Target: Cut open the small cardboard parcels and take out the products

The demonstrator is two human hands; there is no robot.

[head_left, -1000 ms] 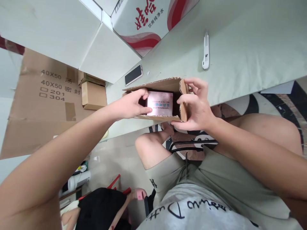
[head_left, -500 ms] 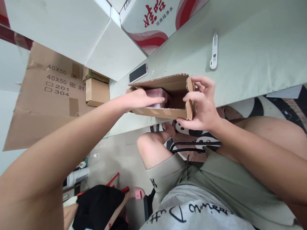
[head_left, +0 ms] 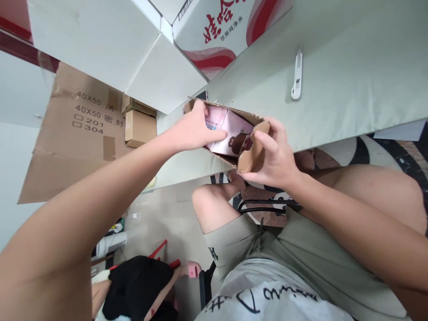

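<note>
A small brown cardboard carton [head_left: 248, 161] is tilted up at the edge of the pale green table [head_left: 351, 89], its open side toward me. Inside it lies a pink box [head_left: 230, 136] printed with a brown bear. My left hand [head_left: 190, 131] is closed on the carton's left end, its fingers over the pink box inside. My right hand [head_left: 276, 156] grips the carton's right end, thumb and fingers wrapped round the folded end flap.
A white utility knife [head_left: 296, 76] lies on the table beyond the carton. A dark phone [head_left: 202, 94] peeks out behind my left hand. A red-and-white printed carton [head_left: 227, 26], white boxes [head_left: 100, 40], flattened brown cardboard [head_left: 76, 142] and a small brown box [head_left: 140, 127] stand at the left.
The carton has been tipped up and turned toward me, so the pink box's bear side now shows. My left hand has moved up to the carton's left end. My right hand stays on the flap.
</note>
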